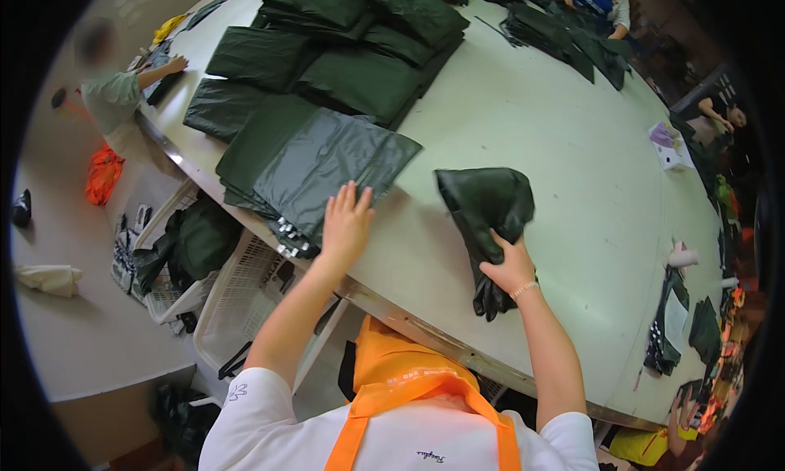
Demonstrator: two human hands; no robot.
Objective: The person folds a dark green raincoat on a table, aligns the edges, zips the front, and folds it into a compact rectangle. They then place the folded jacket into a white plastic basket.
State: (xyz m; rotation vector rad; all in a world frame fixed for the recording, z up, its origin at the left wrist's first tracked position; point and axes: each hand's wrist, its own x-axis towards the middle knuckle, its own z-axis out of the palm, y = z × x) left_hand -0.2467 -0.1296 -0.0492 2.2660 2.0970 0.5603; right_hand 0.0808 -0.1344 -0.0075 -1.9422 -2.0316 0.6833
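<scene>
My left hand (347, 230) lies flat, fingers stretched out, on the near edge of a stack of folded dark green garments (286, 152). The top garment (335, 164) has a shiny greyish-green face, and small white tags (294, 238) show at the stack's near left corner. To the right, my right hand (511, 266) grips a bunched dark green garment (491, 201), glossy and loosely folded, over the pale table (605, 250). Its thumb is on top and its other fingers are partly hidden. The lower end of this garment hangs in gathers.
More piles of folded dark green garments (360, 78) rise behind the stack. White plastic baskets (237, 299) holding dark cloth stand below the left edge. Other people work at the far left (123, 95) and far right (601, 1). A white box (670, 148) sits near the right edge.
</scene>
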